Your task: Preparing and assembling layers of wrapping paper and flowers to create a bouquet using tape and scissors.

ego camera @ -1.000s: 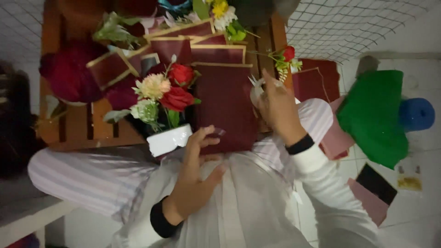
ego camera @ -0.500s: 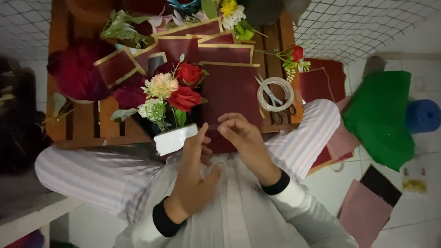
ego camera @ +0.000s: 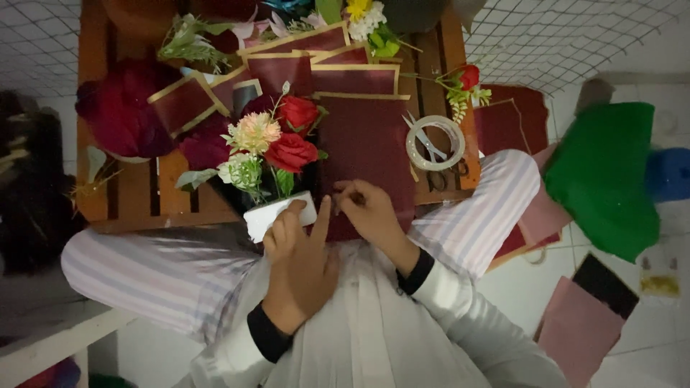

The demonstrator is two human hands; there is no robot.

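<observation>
My left hand (ego camera: 298,266) curls its fingers over the white block (ego camera: 279,215) that holds a bunch of red, peach and white flowers (ego camera: 277,144). Its forefinger stretches out onto a large maroon sheet (ego camera: 370,136). My right hand (ego camera: 370,210) is just to the right of that finger, with fingertips pinched together on the near part of the same sheet. Whether something small is between the fingertips cannot be made out. The sheet lies over the near edge of a low wooden slatted table (ego camera: 136,194), and my striped trouser legs (ego camera: 144,273) are under it.
A clear tape roll (ego camera: 435,142) with scissors (ego camera: 424,140) inside lies right of the sheet. More maroon gold-edged sheets (ego camera: 287,68), a red rose sprig (ego camera: 463,79) and loose flowers crowd the table. Green cloth (ego camera: 600,172), pink sheets (ego camera: 578,330) and a blue object (ego camera: 668,172) lie on the floor.
My right hand has come back from the tape roll at the right to the near part of the maroon sheet, beside my left forefinger. The left hand has stayed at the white block.
</observation>
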